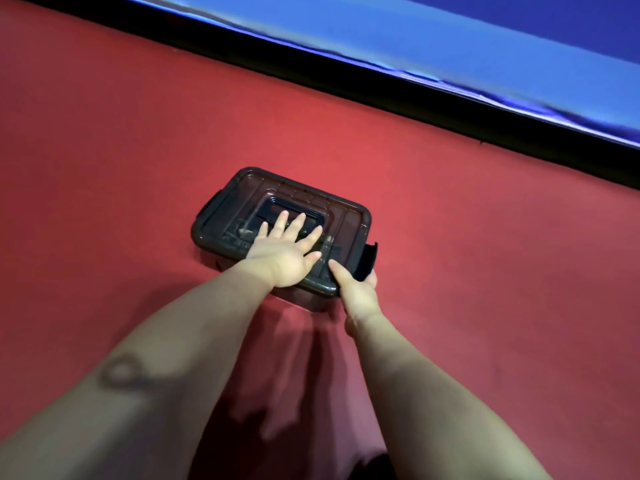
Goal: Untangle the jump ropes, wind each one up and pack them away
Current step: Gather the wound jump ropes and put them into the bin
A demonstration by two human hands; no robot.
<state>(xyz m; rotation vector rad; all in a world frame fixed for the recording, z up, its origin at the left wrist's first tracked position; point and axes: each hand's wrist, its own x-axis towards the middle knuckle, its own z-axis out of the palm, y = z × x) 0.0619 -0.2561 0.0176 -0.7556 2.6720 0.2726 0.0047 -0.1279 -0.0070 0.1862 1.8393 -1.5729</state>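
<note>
A dark translucent plastic box (301, 199) with its lid on stands on the red floor in the middle of the view. My left hand (287, 251) lies flat on the lid with fingers spread and straight. My right hand (356, 289) grips the box's near right corner, thumb on the lid's rim and fingers curled under the black side latch (367, 258), which sticks out unfastened. A second latch (209, 209) shows on the left end. No jump rope is in view; the box's contents are too dark to tell.
Red carpet-like floor (138, 150) spreads all around the box. A black strip (415, 95) and a shiny blue surface (450, 36) run diagonally across the back, from upper left to right.
</note>
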